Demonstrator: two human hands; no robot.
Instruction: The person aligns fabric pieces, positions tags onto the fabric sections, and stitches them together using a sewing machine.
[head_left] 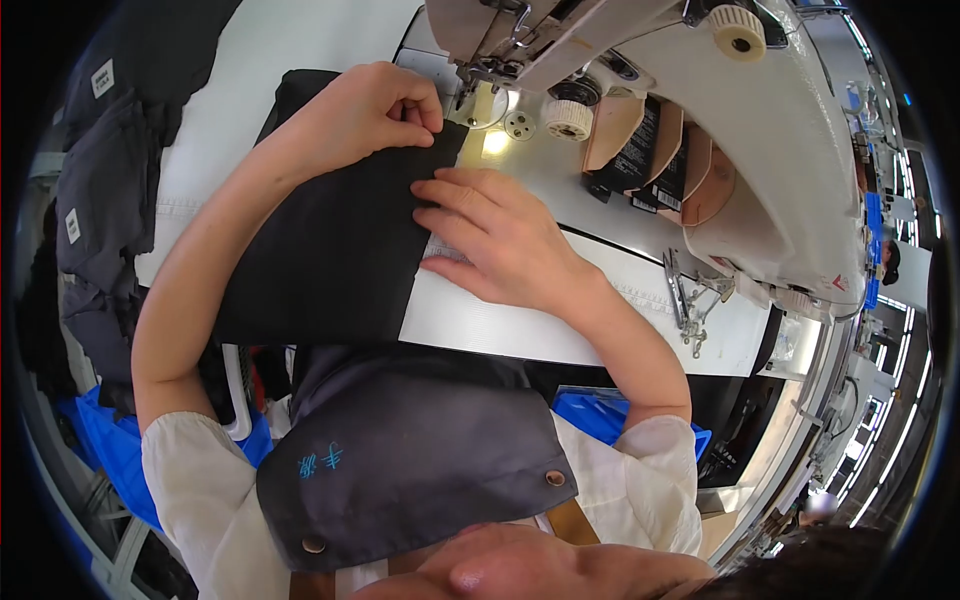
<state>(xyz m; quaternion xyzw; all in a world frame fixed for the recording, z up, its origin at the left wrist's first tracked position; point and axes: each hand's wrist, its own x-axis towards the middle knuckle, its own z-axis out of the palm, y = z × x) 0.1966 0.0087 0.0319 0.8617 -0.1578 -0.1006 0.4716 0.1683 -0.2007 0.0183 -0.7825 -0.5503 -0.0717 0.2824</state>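
Note:
A black cloth piece (330, 230) lies on the white sewing machine table, its upper right corner close to the needle and presser foot (470, 85). My left hand (375, 115) pinches at the cloth near that corner, with the other fingers curled. My right hand (500, 235) lies partly on the cloth's right edge and partly on the table. Its fingertips rest on the fabric, and the thumb is apart below them. A measuring scale on the table (640, 298) shows beside my right hand.
The sewing machine (800, 150) arches over the upper right. Black labels (640, 150) stand in holders beneath its arm. Small metal scissors or clips (690, 310) lie at the right. Dark garments with white tags (105, 190) hang at the left, above a blue bag (110, 440).

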